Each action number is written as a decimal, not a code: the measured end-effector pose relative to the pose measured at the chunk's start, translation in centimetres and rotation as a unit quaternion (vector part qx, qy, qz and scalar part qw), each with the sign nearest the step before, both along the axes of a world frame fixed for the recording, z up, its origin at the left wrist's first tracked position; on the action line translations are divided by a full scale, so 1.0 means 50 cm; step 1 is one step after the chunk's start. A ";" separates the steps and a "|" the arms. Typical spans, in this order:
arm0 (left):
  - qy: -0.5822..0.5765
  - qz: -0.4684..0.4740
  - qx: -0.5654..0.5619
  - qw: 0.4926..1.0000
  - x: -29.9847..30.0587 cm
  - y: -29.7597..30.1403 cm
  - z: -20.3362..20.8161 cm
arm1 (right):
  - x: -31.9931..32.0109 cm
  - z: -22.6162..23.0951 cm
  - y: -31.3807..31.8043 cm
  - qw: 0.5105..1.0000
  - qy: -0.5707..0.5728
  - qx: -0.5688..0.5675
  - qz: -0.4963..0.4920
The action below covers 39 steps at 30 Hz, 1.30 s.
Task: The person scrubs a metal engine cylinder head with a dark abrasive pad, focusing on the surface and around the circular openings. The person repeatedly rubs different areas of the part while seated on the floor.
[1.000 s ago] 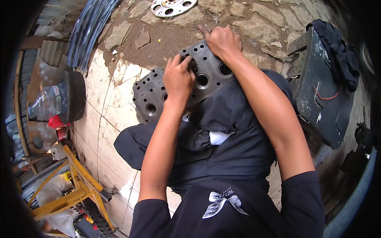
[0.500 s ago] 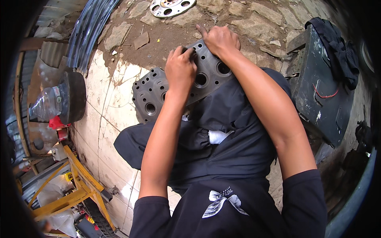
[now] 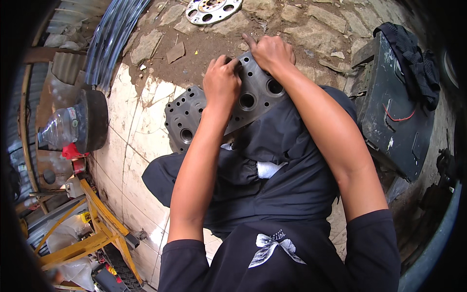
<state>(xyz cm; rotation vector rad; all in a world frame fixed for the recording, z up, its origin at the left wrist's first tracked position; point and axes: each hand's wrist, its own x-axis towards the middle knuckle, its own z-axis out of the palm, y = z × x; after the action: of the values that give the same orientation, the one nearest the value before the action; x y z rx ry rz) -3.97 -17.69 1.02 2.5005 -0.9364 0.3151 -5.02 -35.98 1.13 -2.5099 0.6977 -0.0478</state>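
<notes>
A grey metal engine cylinder head point(image 3: 252, 113), flat and full of round holes, lies tilted across my lap and shins. My left hand point(image 3: 222, 80) is closed at its far edge near the middle, fingers bent and a darkened thumb against the metal. Whether anything small is tucked under those fingers is hidden. Farther right, my right hand point(image 3: 271, 52) is wrapped over the far right corner, its blackened thumb sticking out to the left. My left forearm covers part of the holed face.
Beyond the cylinder head lies a round metal plate with holes point(image 3: 214, 10) on dirt and stones. A dark metal box point(image 3: 396, 109) with a cloth point(image 3: 413, 63) stands right. Left are a plastic bottle point(image 3: 58, 127), corrugated sheets point(image 3: 113, 41) and a yellow frame point(image 3: 99, 221).
The whole view has shifted slightly, so everything sits a little lower and to the right. Both hands keep their places on the cylinder head.
</notes>
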 end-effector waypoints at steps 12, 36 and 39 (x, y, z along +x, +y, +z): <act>-0.011 -0.032 0.024 0.999 0.017 0.003 0.009 | 0.003 -0.009 0.004 0.999 -0.038 0.001 -0.002; -0.057 -0.131 0.005 0.990 0.044 -0.008 0.018 | 0.000 0.003 0.014 0.999 -0.038 0.003 -0.015; -0.042 -0.140 0.025 0.989 0.038 0.003 0.020 | -0.002 0.003 0.003 0.999 -0.035 0.004 -0.004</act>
<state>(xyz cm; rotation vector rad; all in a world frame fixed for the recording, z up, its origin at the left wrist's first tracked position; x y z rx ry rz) -2.08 -17.54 2.03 2.3720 -1.3270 0.3102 -5.12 -35.82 1.27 -2.4846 0.6787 -0.1334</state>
